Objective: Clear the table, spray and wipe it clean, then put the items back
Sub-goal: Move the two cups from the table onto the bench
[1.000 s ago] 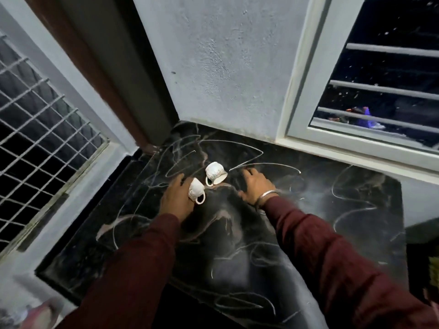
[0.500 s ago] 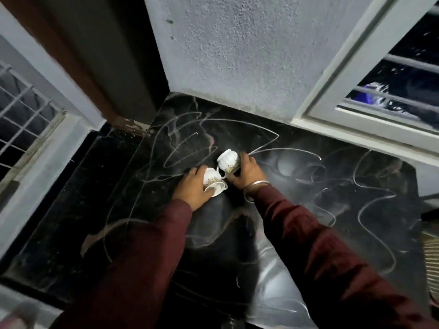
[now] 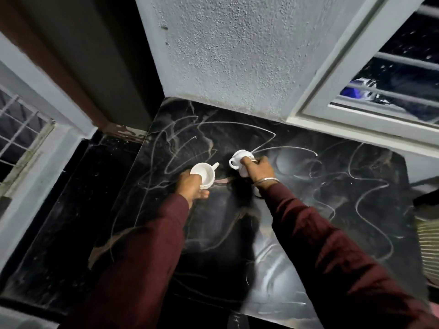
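Note:
Two small white teacups are off the black marble table (image 3: 297,233). My left hand (image 3: 192,188) grips the left teacup (image 3: 204,173) upright, its open mouth facing up and its handle pointing away. My right hand (image 3: 257,168) holds the right teacup (image 3: 240,160) tipped on its side, handle to the left; my fingers cover its far side. Both cups hover just above the table's middle back area, a short gap between them. Both arms wear dark red sleeves, and a metal bangle circles my right wrist.
A rough grey wall (image 3: 225,55) rises behind the table. A white window frame (image 3: 356,119) stands at the back right, a grilled window (image 3: 21,134) at the left. A lower black ledge (image 3: 78,198) lies left of the table. A striped object (image 3: 428,245) sits at the right edge.
Both hands closed on the cups that lay on the table and lifted them. The left cup turned upright. The cups moved slightly apart.

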